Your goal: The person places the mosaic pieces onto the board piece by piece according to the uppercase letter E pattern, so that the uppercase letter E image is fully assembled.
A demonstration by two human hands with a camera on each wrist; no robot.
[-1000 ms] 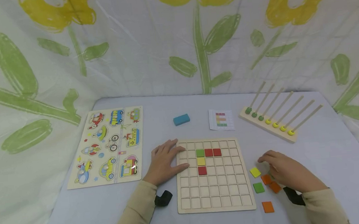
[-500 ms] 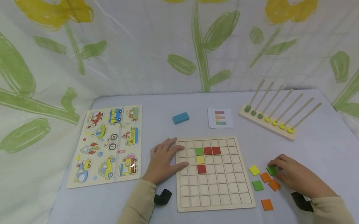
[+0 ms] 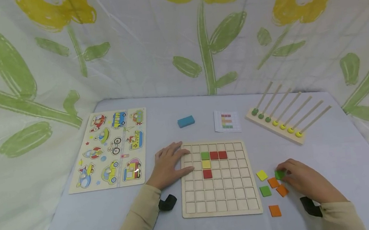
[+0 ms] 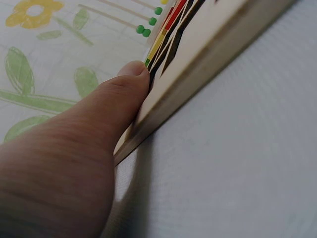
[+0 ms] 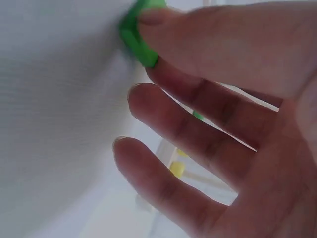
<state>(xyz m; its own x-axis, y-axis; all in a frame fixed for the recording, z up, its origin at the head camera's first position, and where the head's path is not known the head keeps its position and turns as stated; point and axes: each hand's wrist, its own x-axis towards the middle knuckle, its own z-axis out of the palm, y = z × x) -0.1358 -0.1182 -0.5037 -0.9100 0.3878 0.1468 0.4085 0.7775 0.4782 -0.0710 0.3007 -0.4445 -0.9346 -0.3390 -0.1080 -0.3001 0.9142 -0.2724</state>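
My right hand (image 3: 299, 178) pinches a green square tile (image 3: 280, 174) between thumb and fingers, right of the loose tiles. In the right wrist view the thumb lies over that green tile (image 5: 141, 37), close over the white cloth. My left hand (image 3: 168, 167) rests with spread fingers on the left edge of a wooden grid board (image 3: 226, 193). Its thumb (image 4: 131, 74) lies on the board's rim in the left wrist view. Set in the grid are a green tile (image 3: 205, 155), two red tiles (image 3: 217, 155) beside it, a yellow tile (image 3: 206, 164) and another red tile (image 3: 207, 174) below.
Near the board's right side lie a yellow tile (image 3: 261, 175), a green tile (image 3: 265, 191) and several orange tiles (image 3: 273, 182). Behind stand a blue block (image 3: 186, 121), a printed pattern card (image 3: 227, 121) and a pegged bead counter (image 3: 275, 126). A vehicle puzzle board (image 3: 107, 151) lies left.
My right hand has shifted slightly right and down from over the tiles, and the green tile now shows between its fingers. The left hand stays in place on the board.
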